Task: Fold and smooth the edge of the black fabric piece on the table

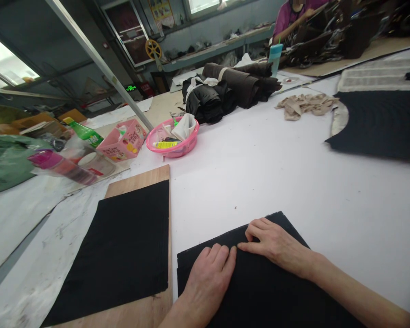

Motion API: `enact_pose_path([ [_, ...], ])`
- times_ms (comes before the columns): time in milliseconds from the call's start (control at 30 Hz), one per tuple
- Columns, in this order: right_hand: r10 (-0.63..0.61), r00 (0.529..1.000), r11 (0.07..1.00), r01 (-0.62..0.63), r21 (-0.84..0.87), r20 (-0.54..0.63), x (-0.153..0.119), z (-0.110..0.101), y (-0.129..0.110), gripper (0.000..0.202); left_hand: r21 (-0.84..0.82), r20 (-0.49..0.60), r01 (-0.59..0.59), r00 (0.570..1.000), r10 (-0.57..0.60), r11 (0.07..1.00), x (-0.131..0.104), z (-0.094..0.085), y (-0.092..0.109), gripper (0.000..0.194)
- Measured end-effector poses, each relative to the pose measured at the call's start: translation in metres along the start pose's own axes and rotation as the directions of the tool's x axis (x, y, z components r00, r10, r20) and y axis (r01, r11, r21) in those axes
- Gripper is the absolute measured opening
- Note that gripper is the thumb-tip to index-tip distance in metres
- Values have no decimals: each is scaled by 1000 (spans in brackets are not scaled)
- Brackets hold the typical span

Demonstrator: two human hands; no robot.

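A black fabric piece (259,287) lies on the white tabletop in front of me, with a folded or layered strip along its far edge. My left hand (210,278) rests on it with curled fingers pressed together at the strip. To its right, my right hand (269,241) has its fingers bent over the far edge and its thumb stretched toward the left thumb, pinching the cloth. The thumbs almost meet. What lies beneath the fingertips is hidden. Left of my hands, another black fabric sheet (123,250) lies flat on a wooden board (140,182).
Beyond the board stand a pink basket (172,148) of small items, a pink box (123,141) and a purple-lidded bottle (61,166). Dark fabric rolls (239,84) and a beige cloth (305,105) lie farther back. More black fabric (382,120) is at right. A person (287,20) sits behind.
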State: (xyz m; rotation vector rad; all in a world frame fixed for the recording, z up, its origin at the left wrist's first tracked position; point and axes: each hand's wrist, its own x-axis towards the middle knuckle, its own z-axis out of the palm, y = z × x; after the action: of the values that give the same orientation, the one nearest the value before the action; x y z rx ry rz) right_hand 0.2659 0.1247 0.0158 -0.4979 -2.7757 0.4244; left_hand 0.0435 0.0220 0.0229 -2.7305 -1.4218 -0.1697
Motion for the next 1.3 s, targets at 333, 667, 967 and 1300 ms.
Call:
enact_pose_path([
  [333, 27, 999, 997, -26, 75, -17, -1, -3, 6, 25, -61, -207, 19, 978, -31, 998, 5, 17, 1, 31],
  [667, -24, 997, 999, 26, 27, -72, -11, 8, 16, 15, 87, -455, 21, 890, 21, 996, 17, 25, -1, 24],
  [967, -26, 995, 1000, 26, 1, -93, -9, -1, 8, 16, 24, -286, -25, 958, 31, 999, 15, 19, -2, 37],
  [1300, 32, 998, 998, -29, 57, -54, -10, -8, 14, 20, -66, -337, 19, 941, -40, 998, 22, 24, 5, 25],
])
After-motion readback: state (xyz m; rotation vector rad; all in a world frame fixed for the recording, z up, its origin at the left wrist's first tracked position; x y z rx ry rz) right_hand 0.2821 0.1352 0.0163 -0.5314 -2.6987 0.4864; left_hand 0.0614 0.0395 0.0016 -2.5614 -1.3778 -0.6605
